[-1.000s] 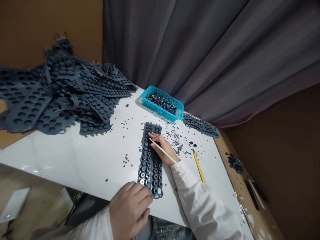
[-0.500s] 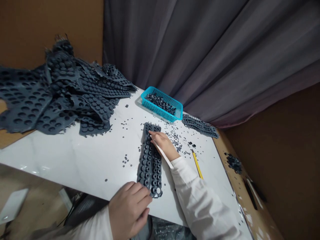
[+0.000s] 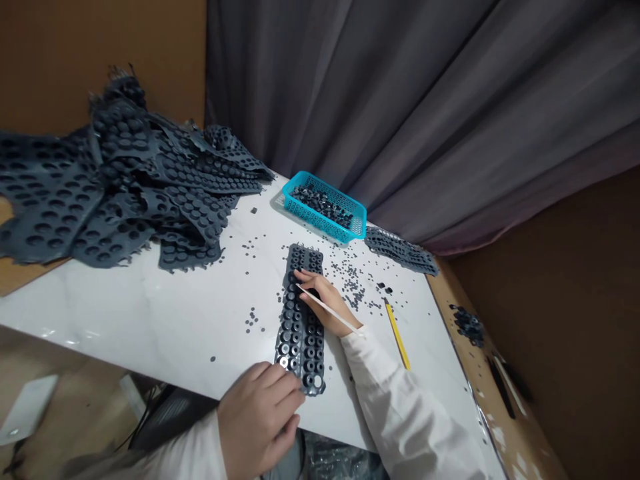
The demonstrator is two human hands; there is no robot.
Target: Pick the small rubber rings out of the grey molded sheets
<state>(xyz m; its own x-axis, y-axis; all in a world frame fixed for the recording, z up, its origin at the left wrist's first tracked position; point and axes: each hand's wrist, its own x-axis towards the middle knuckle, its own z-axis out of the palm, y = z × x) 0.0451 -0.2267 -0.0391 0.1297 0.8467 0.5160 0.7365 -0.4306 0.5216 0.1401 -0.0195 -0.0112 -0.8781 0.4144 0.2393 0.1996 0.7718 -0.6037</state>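
Note:
A dark grey rubber strip (image 3: 300,333) with rows of round, ring-topped studs lies lengthwise on the white table. Over its far half is my right hand (image 3: 327,300), closed round a slim white stick-like tool (image 3: 330,311) whose tip points at the studs on the left side. What the tip touches is too small to tell. My left hand (image 3: 263,413) is at the strip's near left corner, its fingers curled together with the tips on the edge. Many tiny dark discs (image 3: 354,293) are scattered on the table beside the strip.
A blue perforated basket (image 3: 325,223) holding small dark parts stands at the back. To the left is a heap of studded rubber sheets (image 3: 125,180). Another sheet piece (image 3: 403,250), a yellow pencil-like tool (image 3: 397,333) and a pile of dark parts (image 3: 467,325) are on the right.
The right hand has shifted slightly nearer along the strip, and the white tool has turned so that it looks thinner. My left hand and the strip have hardly moved.

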